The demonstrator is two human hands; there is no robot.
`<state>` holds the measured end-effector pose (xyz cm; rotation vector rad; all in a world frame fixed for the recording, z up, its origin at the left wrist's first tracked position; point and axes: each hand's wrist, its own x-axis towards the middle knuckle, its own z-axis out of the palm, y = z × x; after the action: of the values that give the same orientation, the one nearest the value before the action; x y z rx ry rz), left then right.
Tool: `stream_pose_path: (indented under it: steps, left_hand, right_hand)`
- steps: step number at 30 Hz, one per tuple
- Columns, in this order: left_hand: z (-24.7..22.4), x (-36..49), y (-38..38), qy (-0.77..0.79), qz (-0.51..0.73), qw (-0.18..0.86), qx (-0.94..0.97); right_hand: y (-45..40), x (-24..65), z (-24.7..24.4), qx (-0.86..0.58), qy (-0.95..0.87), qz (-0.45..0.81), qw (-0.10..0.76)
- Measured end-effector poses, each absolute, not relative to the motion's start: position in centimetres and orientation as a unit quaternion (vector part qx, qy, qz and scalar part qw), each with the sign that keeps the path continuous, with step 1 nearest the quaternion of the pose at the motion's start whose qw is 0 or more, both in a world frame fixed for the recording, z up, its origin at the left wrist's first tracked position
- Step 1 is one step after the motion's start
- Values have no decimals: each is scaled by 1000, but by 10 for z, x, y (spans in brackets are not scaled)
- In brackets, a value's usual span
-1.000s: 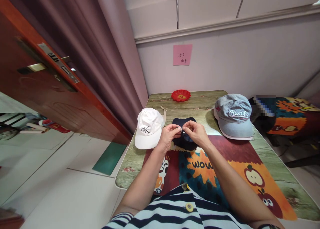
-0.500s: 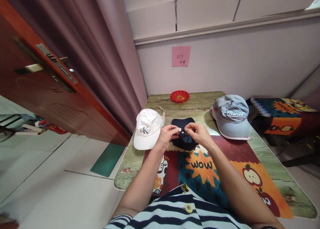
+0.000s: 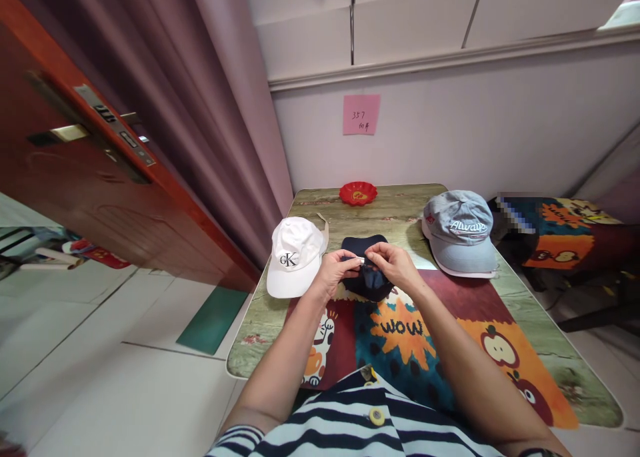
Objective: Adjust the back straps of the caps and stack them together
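A dark navy cap (image 3: 364,245) lies on the table in front of me, its brim pointing away. Above its near part, my left hand (image 3: 334,272) pinches the cap's strap by a small silvery buckle (image 3: 362,262). Thumb and fingers of my right hand (image 3: 395,266) are closed on the dark strap just to the right; its end is hidden by the fingertips. To the left sits a white cap (image 3: 295,257) with black letters and a loose strap. At the right, a light blue denim cap (image 3: 463,227) rests on another cap whose pale brim shows underneath.
A red scalloped dish (image 3: 359,193) stands at the table's far edge. A colourful mat (image 3: 405,357) covers part of the wood-patterned table (image 3: 250,350). On the left are a curtain (image 3: 235,110) and an open wooden door (image 3: 165,224). A pink note (image 3: 361,114) is on the wall.
My right fingers have shifted slightly left, closer to my left fingertips and the buckle. Both hands keep their pinch on the strap; the caps rest as before.
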<state>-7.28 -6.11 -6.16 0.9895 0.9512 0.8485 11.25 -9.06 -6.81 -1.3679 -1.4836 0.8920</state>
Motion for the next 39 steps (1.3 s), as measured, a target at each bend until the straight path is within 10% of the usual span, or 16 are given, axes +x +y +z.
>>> stream_pose_path:
  steps: [24,31,39]
  left_hand:
    - [-63,-78,-57,428,362,703,438]
    - [-53,-89,-34,424,374,532,630]
    - [-48,-93,-6,283,119,542,782]
  right_hand:
    - [-96,116,-60,-589,-647,328,356]
    - [-97,119,-63,-587,-640,333,367]
    - [-95,118,-64,-588,-639,334,367]
